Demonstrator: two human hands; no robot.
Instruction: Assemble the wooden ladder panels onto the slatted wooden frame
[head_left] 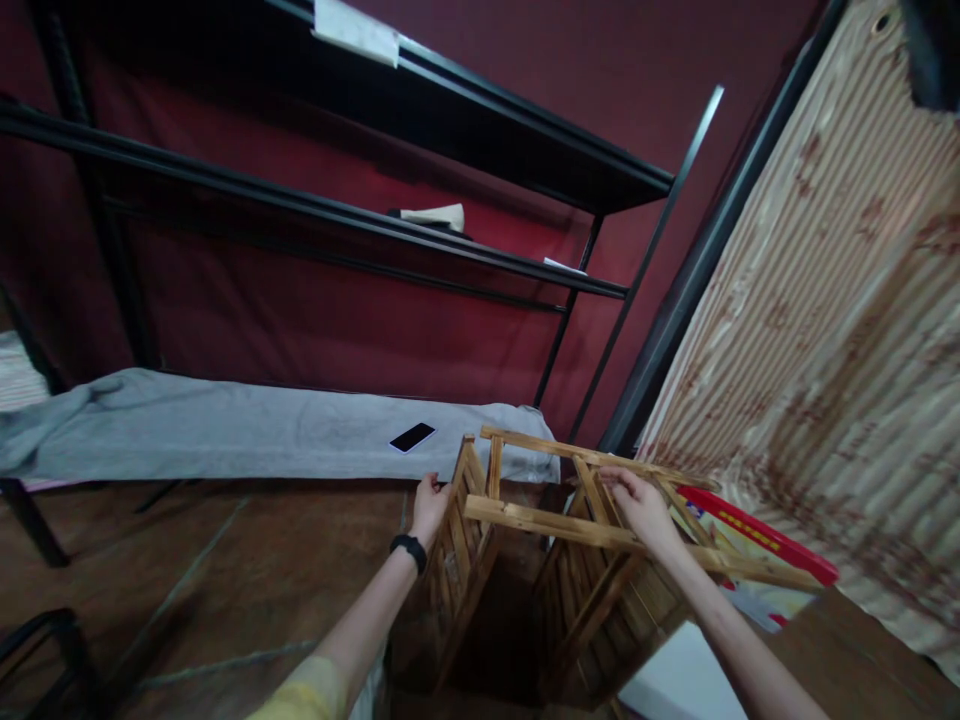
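Note:
A wooden slatted rack (pixel 544 520) stands in front of me, made of long rails with slatted panels hanging between them. My left hand (pixel 430 508), with a black band on its wrist, is closed at the edge of the left slatted panel (pixel 466 535). Part of its grip is hidden. Between the two upper rails reaches my right hand (pixel 637 500), its fingers bent over a crosspiece (pixel 591 488) of the rack. A black-screened phone (pixel 412 437) lies on the grey cloth just beyond the left panel.
A grey cloth (pixel 225 425) covers a low bench along the red wall. Above it runs a black metal shelf frame (pixel 360 215). To the right hang a striped curtain (pixel 810 280) and a red-edged box (pixel 765 535). A white flat object (pixel 682 680) lies below my right arm.

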